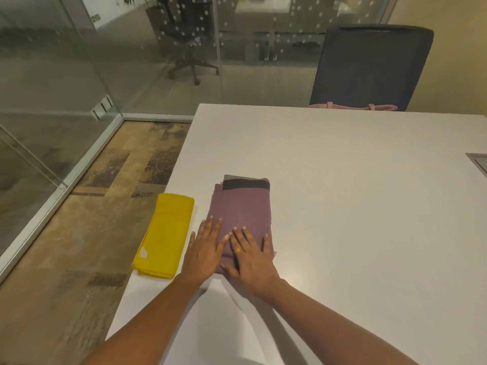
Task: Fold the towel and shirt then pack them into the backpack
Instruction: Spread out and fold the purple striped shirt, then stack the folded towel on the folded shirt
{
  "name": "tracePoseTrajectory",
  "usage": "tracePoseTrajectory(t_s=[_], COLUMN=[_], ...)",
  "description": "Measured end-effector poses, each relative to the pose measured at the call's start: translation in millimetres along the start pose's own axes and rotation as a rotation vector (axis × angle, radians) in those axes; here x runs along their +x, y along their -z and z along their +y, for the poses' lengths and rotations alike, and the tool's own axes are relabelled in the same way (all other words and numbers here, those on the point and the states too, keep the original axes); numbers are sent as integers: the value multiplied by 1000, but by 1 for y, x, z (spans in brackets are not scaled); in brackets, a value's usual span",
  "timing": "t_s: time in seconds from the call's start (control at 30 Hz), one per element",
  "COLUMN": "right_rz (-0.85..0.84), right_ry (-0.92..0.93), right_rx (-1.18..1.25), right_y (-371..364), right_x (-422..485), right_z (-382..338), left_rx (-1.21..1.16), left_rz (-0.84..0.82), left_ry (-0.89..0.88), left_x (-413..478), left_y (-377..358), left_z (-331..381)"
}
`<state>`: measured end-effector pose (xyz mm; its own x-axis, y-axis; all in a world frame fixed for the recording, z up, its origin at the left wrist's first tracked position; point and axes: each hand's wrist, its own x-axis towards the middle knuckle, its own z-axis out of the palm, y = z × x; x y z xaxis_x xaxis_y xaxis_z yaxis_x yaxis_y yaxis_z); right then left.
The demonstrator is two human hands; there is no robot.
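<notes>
A mauve shirt (241,206) with a dark band at its far end lies folded into a narrow rectangle on the white table (342,167). Both palms lie flat on its near end: my left hand (205,248) on the left edge, my right hand (253,256), with a gold ring, beside it, fingers straight. A folded yellow towel (164,235) lies to the left, right at the table's left edge, apart from the shirt. A pink backpack (353,107) shows only as a thin strip beyond the table's far edge, on the chair.
A dark office chair (369,67) stands behind the far side of the table. A glass wall runs along the left and back, with carpet floor (92,233) beside the table. A grey panel (478,162) is set into the table at the right edge.
</notes>
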<state>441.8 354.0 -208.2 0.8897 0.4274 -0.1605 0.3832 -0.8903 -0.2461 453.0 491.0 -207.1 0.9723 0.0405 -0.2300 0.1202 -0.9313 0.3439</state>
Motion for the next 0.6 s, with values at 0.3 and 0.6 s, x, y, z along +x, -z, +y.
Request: tracePoseTrajectory(t_s=[0.3,0.6], right_rz=[43,-84], right_ry=[214,26], right_rx=[246,553], right_y=[27,29], right_x=[0,33], right_z=[-29,-91], left_rx=[-30,-129], left_rz=[193,89], left_ry=[124,295], left_x=[-25,-22], left_y=[22,52], left_z=[-37,-98])
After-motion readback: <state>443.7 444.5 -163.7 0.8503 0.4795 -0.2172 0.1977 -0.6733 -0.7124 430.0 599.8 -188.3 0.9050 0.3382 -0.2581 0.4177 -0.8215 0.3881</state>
